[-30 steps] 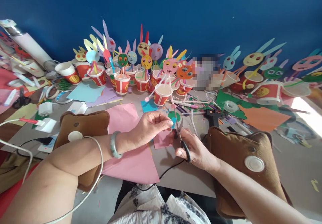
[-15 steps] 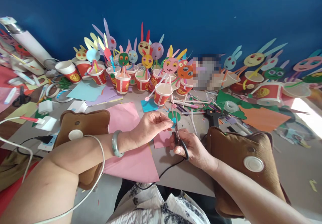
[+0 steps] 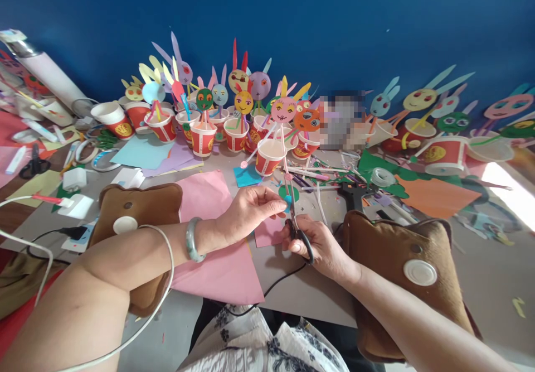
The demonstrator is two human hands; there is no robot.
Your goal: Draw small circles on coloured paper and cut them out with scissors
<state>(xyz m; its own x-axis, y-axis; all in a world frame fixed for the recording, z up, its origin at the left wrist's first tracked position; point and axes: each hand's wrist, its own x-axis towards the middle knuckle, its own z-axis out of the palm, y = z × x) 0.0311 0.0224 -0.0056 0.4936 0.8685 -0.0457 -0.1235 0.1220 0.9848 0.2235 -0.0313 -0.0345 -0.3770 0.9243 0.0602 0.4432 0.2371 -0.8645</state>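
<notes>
Between thumb and fingers, my left hand [image 3: 257, 210] pinches a small piece of blue paper [image 3: 288, 202]. My right hand [image 3: 320, 244] grips black-handled scissors [image 3: 297, 231], their blades pointing up and away beside the right edge of the blue piece. Whether the blades touch the paper I cannot tell. Just behind the blades lies a green paper circle [image 3: 295, 193]. A pink sheet [image 3: 225, 274] is spread under my left forearm. Beyond my hands stands a paper cup [image 3: 270, 163] with a pink rabbit-like face [image 3: 283, 110] on a stick.
Brown plush cushions lie at left [image 3: 146, 204] and right [image 3: 401, 288]. A white cable [image 3: 169, 271] crosses my left arm. Several decorated cups line the blue wall [image 3: 267, 9]. Pens and scraps, a black glue gun [image 3: 351, 196] and a tape roll [image 3: 381, 177] lie behind my right hand.
Almost nothing differs. Both hands keep their places with the blue paper and the scissors; the camera view has shifted very slightly.
</notes>
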